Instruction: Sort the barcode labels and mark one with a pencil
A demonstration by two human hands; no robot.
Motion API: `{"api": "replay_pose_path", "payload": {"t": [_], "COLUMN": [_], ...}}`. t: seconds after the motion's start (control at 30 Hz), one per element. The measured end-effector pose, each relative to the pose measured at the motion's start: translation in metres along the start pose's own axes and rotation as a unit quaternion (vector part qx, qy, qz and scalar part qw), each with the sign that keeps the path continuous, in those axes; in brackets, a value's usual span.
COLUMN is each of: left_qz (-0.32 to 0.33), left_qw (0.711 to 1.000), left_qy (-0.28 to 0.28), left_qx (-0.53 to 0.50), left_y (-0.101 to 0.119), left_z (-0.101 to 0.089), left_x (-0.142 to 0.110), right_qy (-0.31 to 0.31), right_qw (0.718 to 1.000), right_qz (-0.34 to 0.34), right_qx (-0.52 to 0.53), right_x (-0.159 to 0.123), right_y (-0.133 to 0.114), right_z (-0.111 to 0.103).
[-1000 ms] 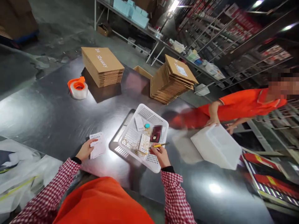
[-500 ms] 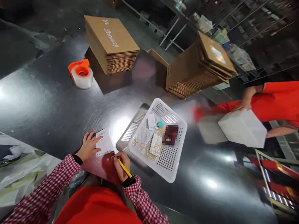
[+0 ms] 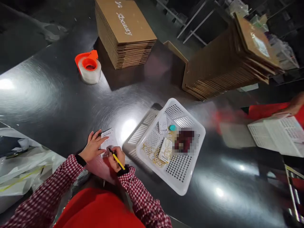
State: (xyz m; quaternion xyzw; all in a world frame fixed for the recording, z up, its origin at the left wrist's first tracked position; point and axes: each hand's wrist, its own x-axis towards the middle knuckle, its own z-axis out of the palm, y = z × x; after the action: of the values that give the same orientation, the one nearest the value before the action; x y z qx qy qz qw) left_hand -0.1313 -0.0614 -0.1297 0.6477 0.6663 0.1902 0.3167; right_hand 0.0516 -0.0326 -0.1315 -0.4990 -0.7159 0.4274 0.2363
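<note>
Right hand (image 3: 118, 154) grip clenched on yellow pencil (image 3: 116, 161), tip at barcode slip (image 3: 106, 138). Left hand (image 3: 92, 146) open, fingers spread, pinning slip to steel desk (image 3: 42, 88), just beside white plastic basket (image 3: 193, 162).

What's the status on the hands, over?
Right hand holding yellow pencil on printed slip; left hand on slip; white plastic basket just right of them.
</note>
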Motion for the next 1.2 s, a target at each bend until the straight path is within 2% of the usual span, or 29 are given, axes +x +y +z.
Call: {"api": "replay_pose_path", "payload": {"t": [0.23, 0.43, 0.7, 0.9, 1.1, 1.2], "left_qz": [0.008, 0.006, 0.009, 0.006, 0.004, 0.001], "left_qw": [1.0, 1.0, 1.0, 1.0, 1.0, 1.0], "left_qy": [-0.002, 0.004, 0.007, 0.006, 0.001, -0.001], "left_qx": [0.019, 0.024, 0.026, 0.019, 0.015, 0.013], "left_y": [-0.002, -0.002, -0.001, -0.002, -0.004, -0.004], "left_z": [0.004, 0.005, 0.005, 0.007, 0.009, 0.009], "left_x": [-0.001, -0.002, -0.003, -0.003, -0.003, -0.003], "right_qy": [-0.015, -0.033, -0.063, -0.077, -0.054, -0.067], "right_qw": [0.994, 0.996, 0.992, 0.989, 0.99, 0.988], "right_qz": [-0.103, -0.083, -0.099, -0.118, -0.126, -0.132], "right_qx": [-0.032, -0.01, -0.04, -0.037, -0.032, -0.036], "right_x": [0.004, 0.005, 0.006, 0.01, 0.01, 0.01], "right_y": [0.005, 0.009, 0.011, 0.005, 0.004, 0.007], "right_z": [0.004, -0.001, 0.001, -0.003, -0.001, 0.0]}}
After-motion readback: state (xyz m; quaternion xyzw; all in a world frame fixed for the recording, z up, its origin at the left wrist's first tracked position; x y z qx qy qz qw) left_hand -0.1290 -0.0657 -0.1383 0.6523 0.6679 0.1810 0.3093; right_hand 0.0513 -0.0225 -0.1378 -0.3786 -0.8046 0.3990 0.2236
